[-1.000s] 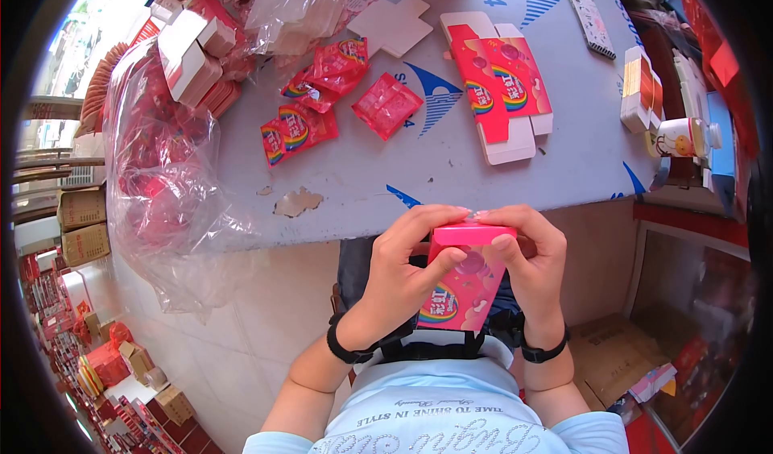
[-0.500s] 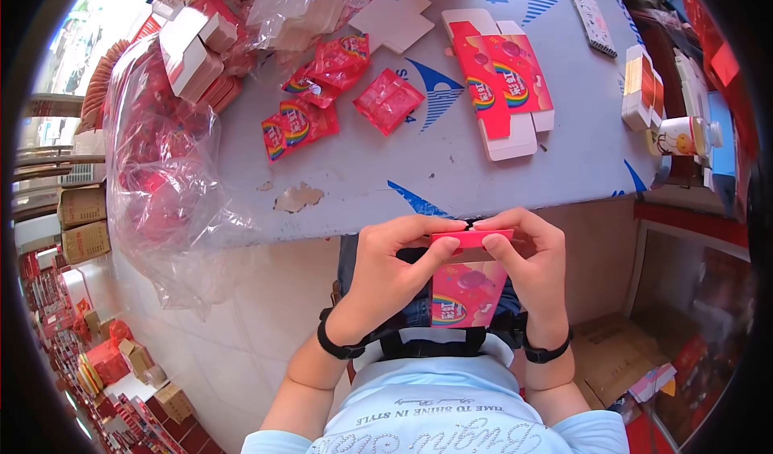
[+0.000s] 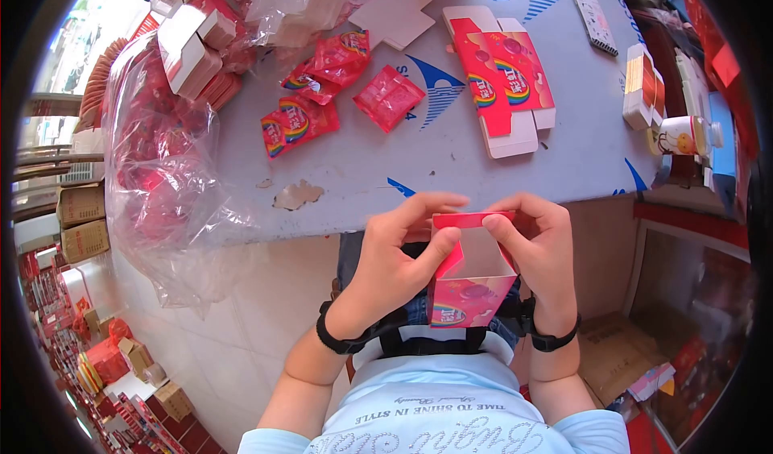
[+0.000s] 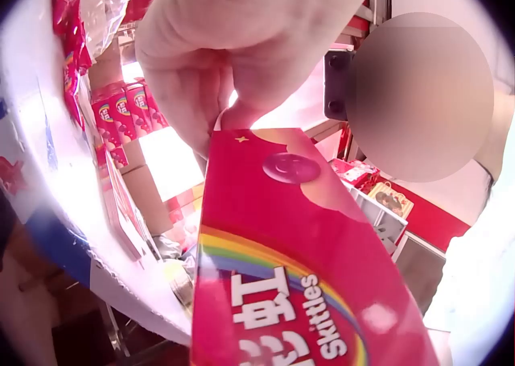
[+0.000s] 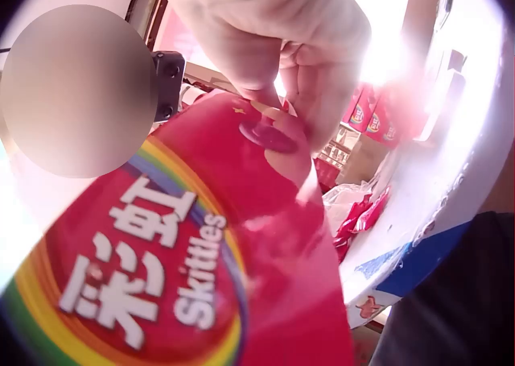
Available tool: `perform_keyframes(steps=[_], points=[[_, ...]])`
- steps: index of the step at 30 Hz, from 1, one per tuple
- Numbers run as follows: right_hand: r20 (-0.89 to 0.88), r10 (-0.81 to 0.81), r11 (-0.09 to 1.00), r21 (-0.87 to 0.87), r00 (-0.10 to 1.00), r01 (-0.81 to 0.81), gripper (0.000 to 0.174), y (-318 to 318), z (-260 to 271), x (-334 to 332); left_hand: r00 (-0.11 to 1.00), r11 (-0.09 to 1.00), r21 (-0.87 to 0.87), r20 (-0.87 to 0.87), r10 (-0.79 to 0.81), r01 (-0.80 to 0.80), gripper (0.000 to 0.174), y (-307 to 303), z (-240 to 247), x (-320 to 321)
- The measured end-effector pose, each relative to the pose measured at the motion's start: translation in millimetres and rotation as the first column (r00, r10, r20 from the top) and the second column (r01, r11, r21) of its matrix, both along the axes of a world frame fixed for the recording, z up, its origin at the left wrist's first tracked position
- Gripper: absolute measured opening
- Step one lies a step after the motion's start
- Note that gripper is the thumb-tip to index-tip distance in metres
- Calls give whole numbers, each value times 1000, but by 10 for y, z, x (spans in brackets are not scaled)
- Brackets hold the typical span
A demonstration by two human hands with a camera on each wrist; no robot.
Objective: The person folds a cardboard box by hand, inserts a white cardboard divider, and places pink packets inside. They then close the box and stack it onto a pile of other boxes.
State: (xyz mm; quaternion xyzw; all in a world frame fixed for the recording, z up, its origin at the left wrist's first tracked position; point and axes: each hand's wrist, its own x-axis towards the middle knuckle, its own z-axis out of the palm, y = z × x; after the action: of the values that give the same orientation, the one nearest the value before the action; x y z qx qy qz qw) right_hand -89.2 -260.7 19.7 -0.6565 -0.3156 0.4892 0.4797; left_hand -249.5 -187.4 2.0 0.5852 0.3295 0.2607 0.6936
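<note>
A pink Skittles carton (image 3: 473, 302) is held upright in front of the person's body, its top open so that the pale inside shows. The left hand (image 3: 405, 248) pinches the top left edge, thumb against the side flap. Opposite it, the right hand (image 3: 538, 248) pinches the top right edge with the thumb over the rim. Both wrist views show a printed face of the carton (image 4: 282, 245) with a rainbow and a purple candy, thumb and fingers gripping its upper edge. Red Skittles packets (image 3: 389, 98) lie on the table beyond the hands.
Flattened Skittles cartons (image 3: 515, 75) and a white unprinted carton piece (image 3: 394, 20) lie on the grey table (image 3: 354, 188). A clear plastic bag (image 3: 173, 196) hangs over the left edge. To the right are a phone (image 3: 593, 20), stacked cartons (image 3: 640, 91) and a cup (image 3: 676, 137).
A second ago the carton's top was closed. Its lid was then lifted, and now the opening gapes toward the head camera. Both hands have stayed at the top edge.
</note>
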Motion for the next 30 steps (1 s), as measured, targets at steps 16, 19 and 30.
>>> perform_keyframes(steps=[16, 19, 30], points=[[237, 171, 968, 140, 956, -208, 22, 34, -222, 104, 949, 781, -578, 309, -59, 236, 35, -17, -297, 14], [229, 237, 943, 180, 944, -280, 24, 16, -214, 167, 957, 785, -588, 288, -21, 194, 33, -7, -288, 28], [-37, 204, 964, 183, 978, -194, 27, -72, -263, 199, 886, 793, -515, 459, -66, 326, 51, 12, -336, -73]])
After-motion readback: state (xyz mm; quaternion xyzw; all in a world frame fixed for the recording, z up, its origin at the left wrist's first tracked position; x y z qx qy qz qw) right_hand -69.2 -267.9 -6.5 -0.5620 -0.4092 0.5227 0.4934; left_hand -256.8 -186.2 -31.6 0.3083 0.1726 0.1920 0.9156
